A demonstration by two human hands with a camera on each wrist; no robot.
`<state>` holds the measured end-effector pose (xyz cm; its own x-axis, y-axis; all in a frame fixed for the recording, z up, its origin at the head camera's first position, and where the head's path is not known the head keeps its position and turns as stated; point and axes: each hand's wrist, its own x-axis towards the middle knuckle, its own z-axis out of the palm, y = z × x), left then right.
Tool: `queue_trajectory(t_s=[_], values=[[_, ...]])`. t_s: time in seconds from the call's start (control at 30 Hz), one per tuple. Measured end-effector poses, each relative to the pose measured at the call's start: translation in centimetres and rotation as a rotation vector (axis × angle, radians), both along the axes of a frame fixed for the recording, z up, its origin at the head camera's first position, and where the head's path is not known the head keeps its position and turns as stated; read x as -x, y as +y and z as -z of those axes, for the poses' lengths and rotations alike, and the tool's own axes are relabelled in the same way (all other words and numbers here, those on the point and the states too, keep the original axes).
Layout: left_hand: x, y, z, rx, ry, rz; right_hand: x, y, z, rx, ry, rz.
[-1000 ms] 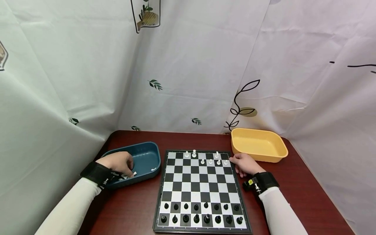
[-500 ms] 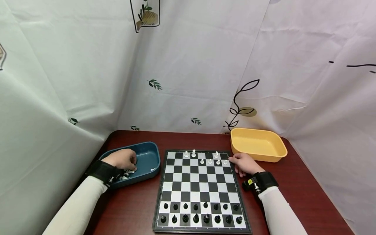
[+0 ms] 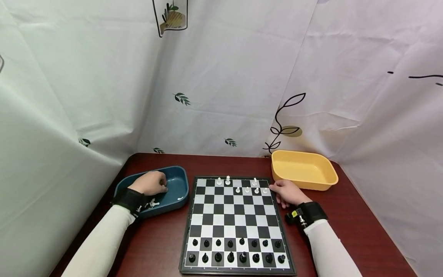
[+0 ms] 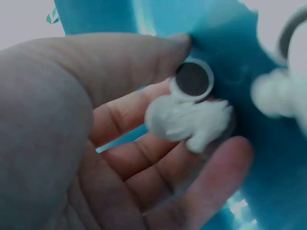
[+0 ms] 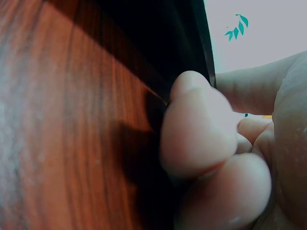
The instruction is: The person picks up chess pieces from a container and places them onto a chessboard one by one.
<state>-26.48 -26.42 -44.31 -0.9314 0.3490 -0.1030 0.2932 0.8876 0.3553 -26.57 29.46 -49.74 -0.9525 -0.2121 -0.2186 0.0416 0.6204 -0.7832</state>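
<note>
Well, the left hand (image 3: 149,183) has its grip round two white chess pieces (image 4: 178,116) within the blue tray (image 3: 178,186); the right hand (image 3: 288,191) pinches the edge of the chessboard (image 3: 233,219). Gathering seems underway; lifting out calls for snugness.

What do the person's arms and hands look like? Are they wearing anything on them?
Both arms wear plain white sleeves that reach down to wide black bands, one on the left wrist and one on the right wrist. The right one has a small yellow patch. The left hand and right hand are bare, with no gloves.
</note>
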Motion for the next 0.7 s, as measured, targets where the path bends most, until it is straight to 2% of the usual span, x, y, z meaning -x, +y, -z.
queue_trajectory(t_s=[0.2, 0.53, 0.7], values=[[0.4, 0.7, 0.6, -0.01, 0.02, -0.041, -0.1, -0.1, 0.1, -0.013, 0.004, 0.0], [1.1, 1.6, 0.4, -0.025, 0.01, -0.082, -0.2, -0.2, -0.3, -0.01, 0.012, -0.011], [1.5, 2.0, 0.2, -0.044, 0.035, -0.09, -0.2, -0.1, -0.3, -0.012, 0.018, -0.012]])
